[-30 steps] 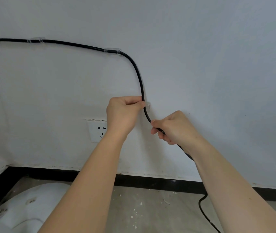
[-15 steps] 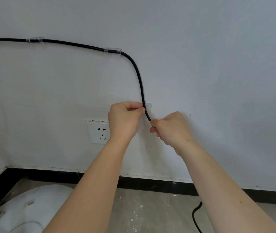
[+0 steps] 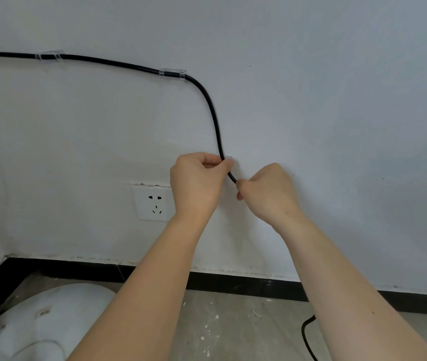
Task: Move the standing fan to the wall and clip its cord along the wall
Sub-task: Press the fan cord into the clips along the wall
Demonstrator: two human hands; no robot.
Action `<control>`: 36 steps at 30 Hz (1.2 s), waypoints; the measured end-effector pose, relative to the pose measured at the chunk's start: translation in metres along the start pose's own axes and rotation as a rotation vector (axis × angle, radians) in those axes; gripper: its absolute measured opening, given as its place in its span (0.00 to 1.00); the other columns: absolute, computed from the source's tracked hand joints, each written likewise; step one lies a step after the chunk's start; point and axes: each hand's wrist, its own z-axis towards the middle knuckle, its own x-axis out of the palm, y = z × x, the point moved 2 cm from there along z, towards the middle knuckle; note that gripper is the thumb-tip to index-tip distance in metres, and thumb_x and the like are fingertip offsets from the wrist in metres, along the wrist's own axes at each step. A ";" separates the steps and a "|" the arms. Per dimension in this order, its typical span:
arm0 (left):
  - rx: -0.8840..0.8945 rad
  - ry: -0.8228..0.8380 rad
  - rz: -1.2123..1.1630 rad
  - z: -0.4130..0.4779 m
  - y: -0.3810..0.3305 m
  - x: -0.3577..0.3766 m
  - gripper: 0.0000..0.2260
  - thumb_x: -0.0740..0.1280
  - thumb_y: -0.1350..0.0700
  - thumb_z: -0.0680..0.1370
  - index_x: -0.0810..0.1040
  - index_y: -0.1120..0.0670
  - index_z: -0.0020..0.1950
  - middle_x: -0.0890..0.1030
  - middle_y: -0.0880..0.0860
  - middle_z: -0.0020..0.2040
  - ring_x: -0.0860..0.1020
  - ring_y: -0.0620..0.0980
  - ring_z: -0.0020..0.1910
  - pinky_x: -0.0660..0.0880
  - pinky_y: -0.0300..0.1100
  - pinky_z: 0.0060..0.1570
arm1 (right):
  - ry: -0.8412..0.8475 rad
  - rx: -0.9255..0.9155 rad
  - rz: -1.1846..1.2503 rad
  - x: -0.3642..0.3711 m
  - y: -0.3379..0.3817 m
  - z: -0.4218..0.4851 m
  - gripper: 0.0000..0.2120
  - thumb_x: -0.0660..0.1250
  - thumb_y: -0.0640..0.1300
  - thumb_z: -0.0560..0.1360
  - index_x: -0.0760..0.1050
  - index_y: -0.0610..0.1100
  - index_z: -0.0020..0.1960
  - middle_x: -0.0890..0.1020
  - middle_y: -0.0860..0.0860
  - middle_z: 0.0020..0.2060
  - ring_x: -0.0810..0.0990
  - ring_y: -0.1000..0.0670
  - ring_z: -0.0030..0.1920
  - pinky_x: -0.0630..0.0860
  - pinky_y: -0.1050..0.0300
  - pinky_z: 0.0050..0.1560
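A black cord [image 3: 213, 113] runs along the white wall [image 3: 324, 100] from the left edge, through two clear clips [image 3: 49, 56] [image 3: 172, 73], then bends down. My left hand [image 3: 196, 183] pinches the cord against a third clear clip [image 3: 229, 158], which is mostly hidden behind my fingers. Just below and to the right, my right hand [image 3: 267, 194] grips the cord in a fist. The cord's loose end shows again on the floor [image 3: 307, 332]. The fan's white round base [image 3: 45, 321] sits at the lower left; the rest of the fan is out of view.
A white wall socket [image 3: 152, 201] is just left of my left wrist. A black skirting board [image 3: 233, 282] runs along the foot of the wall. The concrete floor [image 3: 220, 327] has white paint flecks. A wall corner lies at the far left.
Both hands have shifted slightly down and right on the cord. My right hand has closed in towards the left hand, shortening the stretch of cord between them. The view has tilted down a little.
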 end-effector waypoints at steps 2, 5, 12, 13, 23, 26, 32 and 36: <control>0.031 -0.025 0.026 -0.001 -0.002 0.001 0.04 0.74 0.52 0.70 0.84 0.52 0.39 0.79 0.40 0.30 0.78 0.36 0.31 0.72 0.31 0.34 | 0.000 0.002 -0.012 -0.001 0.000 0.001 0.13 0.65 0.39 0.69 0.80 0.29 0.46 0.66 0.48 0.24 0.63 0.47 0.26 0.61 0.59 0.25; 0.025 -0.037 0.019 -0.001 -0.002 0.003 0.05 0.73 0.53 0.71 0.85 0.53 0.38 0.79 0.39 0.29 0.78 0.37 0.31 0.72 0.31 0.33 | -0.029 -0.012 -0.054 -0.004 0.000 0.003 0.13 0.65 0.39 0.68 0.79 0.29 0.45 0.67 0.47 0.24 0.64 0.46 0.25 0.61 0.60 0.24; 0.013 -0.036 -0.008 0.000 -0.001 0.003 0.07 0.73 0.55 0.70 0.84 0.54 0.33 0.84 0.53 0.32 0.79 0.50 0.35 0.75 0.40 0.34 | -0.059 -0.066 -0.135 -0.007 0.000 0.007 0.10 0.65 0.40 0.69 0.71 0.37 0.31 0.66 0.49 0.21 0.63 0.48 0.21 0.58 0.62 0.21; 0.017 -0.036 -0.011 0.000 -0.001 0.003 0.07 0.73 0.55 0.70 0.84 0.54 0.33 0.84 0.52 0.32 0.79 0.50 0.35 0.75 0.40 0.34 | -0.074 -0.074 -0.155 -0.006 0.001 0.007 0.14 0.65 0.40 0.70 0.65 0.40 0.28 0.64 0.50 0.20 0.61 0.49 0.20 0.55 0.62 0.20; 0.056 -0.083 -0.051 -0.007 -0.002 0.007 0.04 0.72 0.57 0.71 0.86 0.54 0.42 0.85 0.45 0.38 0.80 0.40 0.35 0.76 0.34 0.39 | -0.143 -0.124 -0.207 -0.006 -0.004 0.011 0.21 0.65 0.41 0.72 0.57 0.44 0.26 0.60 0.50 0.20 0.59 0.49 0.20 0.54 0.60 0.22; 0.042 -0.075 -0.062 -0.006 -0.002 0.008 0.04 0.71 0.57 0.71 0.85 0.54 0.42 0.83 0.42 0.37 0.80 0.40 0.35 0.76 0.34 0.40 | -0.088 -0.101 -0.109 -0.003 -0.010 0.013 0.20 0.66 0.42 0.73 0.64 0.39 0.25 0.62 0.49 0.18 0.60 0.48 0.20 0.57 0.62 0.23; 0.024 0.016 -0.082 0.000 0.004 0.006 0.02 0.71 0.54 0.70 0.83 0.51 0.41 0.81 0.46 0.33 0.78 0.44 0.32 0.76 0.39 0.38 | 0.016 -0.088 0.054 0.002 -0.019 0.017 0.16 0.66 0.45 0.73 0.80 0.29 0.43 0.73 0.43 0.29 0.70 0.48 0.31 0.66 0.58 0.32; 0.007 0.132 -0.125 0.006 0.009 -0.003 0.02 0.73 0.52 0.71 0.83 0.47 0.39 0.83 0.45 0.33 0.79 0.44 0.33 0.80 0.48 0.44 | 0.100 0.004 0.249 0.009 -0.028 0.016 0.17 0.67 0.47 0.73 0.81 0.39 0.30 0.75 0.50 0.21 0.70 0.50 0.23 0.66 0.60 0.28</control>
